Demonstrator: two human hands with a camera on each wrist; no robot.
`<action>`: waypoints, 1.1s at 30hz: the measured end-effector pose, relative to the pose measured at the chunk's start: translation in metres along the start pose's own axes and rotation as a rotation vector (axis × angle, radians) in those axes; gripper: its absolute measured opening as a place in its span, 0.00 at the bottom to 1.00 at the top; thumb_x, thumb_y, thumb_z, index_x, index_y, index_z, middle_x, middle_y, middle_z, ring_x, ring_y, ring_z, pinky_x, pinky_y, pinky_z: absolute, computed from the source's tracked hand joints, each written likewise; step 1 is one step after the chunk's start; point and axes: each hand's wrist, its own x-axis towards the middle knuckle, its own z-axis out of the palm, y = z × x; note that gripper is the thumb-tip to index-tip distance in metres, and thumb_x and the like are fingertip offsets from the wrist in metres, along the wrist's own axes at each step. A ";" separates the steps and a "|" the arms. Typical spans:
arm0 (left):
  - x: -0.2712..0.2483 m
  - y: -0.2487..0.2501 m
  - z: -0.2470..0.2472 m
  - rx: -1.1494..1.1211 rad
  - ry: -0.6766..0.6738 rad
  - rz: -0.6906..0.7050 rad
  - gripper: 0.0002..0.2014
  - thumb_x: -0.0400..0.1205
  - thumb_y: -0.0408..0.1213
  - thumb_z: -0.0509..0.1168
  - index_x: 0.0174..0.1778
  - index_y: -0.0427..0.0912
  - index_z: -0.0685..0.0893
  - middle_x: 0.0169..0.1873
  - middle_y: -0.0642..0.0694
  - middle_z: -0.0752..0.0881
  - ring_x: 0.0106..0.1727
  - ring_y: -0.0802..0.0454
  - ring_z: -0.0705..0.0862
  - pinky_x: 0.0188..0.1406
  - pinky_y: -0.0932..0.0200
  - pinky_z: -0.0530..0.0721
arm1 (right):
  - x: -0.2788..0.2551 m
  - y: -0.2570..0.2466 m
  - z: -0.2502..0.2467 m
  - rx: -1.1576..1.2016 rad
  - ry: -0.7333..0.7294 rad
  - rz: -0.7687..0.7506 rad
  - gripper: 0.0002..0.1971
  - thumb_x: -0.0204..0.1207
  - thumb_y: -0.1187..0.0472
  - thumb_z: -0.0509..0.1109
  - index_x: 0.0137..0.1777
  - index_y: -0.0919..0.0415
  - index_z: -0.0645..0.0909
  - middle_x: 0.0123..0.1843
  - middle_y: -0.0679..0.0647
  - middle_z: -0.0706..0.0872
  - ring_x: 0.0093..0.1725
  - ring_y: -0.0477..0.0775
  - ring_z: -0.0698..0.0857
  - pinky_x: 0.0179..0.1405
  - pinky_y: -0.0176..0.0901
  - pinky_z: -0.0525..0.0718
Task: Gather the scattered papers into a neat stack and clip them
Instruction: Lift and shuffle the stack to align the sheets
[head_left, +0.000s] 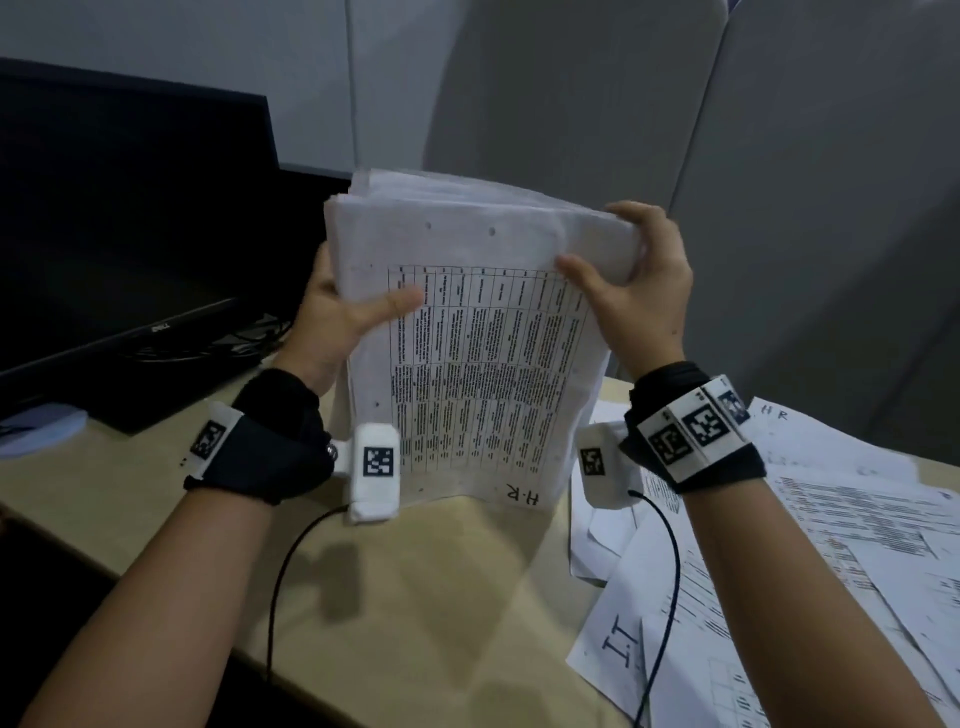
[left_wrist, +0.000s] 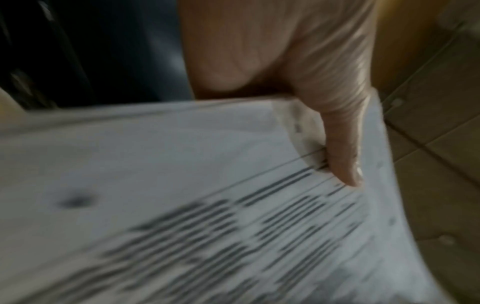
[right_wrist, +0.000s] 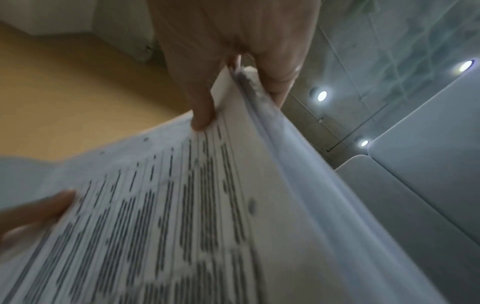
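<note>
A thick stack of printed papers (head_left: 467, 338) stands upright on its lower edge on the beige desk (head_left: 441, 571), the front sheet showing a table of text and "H.R". My left hand (head_left: 337, 312) grips its left side, thumb across the front (left_wrist: 342, 156). My right hand (head_left: 634, 280) pinches the upper right corner, thumb in front and fingers behind (right_wrist: 280, 78). The top edges of the sheets (right_wrist: 259, 98) sit uneven. More loose sheets (head_left: 779, 571) lie scattered on the desk at the right. No clip shows in any view.
A dark monitor (head_left: 130, 234) stands at the left with cables (head_left: 249, 338) beside its base. Grey partition panels (head_left: 571, 104) rise behind the desk. Black cords (head_left: 280, 571) run from both wrist cameras across the desk.
</note>
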 end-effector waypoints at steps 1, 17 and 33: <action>-0.003 -0.011 -0.001 0.028 -0.008 -0.056 0.45 0.57 0.40 0.82 0.71 0.41 0.73 0.61 0.46 0.85 0.60 0.51 0.86 0.57 0.54 0.86 | -0.005 0.003 0.001 0.075 -0.001 0.013 0.32 0.63 0.57 0.81 0.67 0.55 0.72 0.60 0.51 0.76 0.58 0.52 0.81 0.55 0.42 0.86; -0.031 -0.077 -0.004 0.020 0.054 -0.296 0.35 0.60 0.47 0.80 0.64 0.44 0.79 0.54 0.50 0.88 0.53 0.56 0.87 0.59 0.51 0.83 | -0.054 0.072 0.027 0.430 -0.366 0.695 0.34 0.60 0.61 0.80 0.67 0.67 0.73 0.55 0.56 0.86 0.53 0.56 0.86 0.55 0.51 0.86; -0.028 -0.078 0.008 -0.190 0.207 -0.293 0.15 0.78 0.33 0.69 0.60 0.40 0.83 0.57 0.42 0.88 0.59 0.42 0.86 0.64 0.41 0.80 | -0.074 0.090 0.025 0.305 -0.438 0.744 0.27 0.63 0.66 0.80 0.63 0.65 0.76 0.58 0.59 0.86 0.56 0.59 0.86 0.54 0.53 0.86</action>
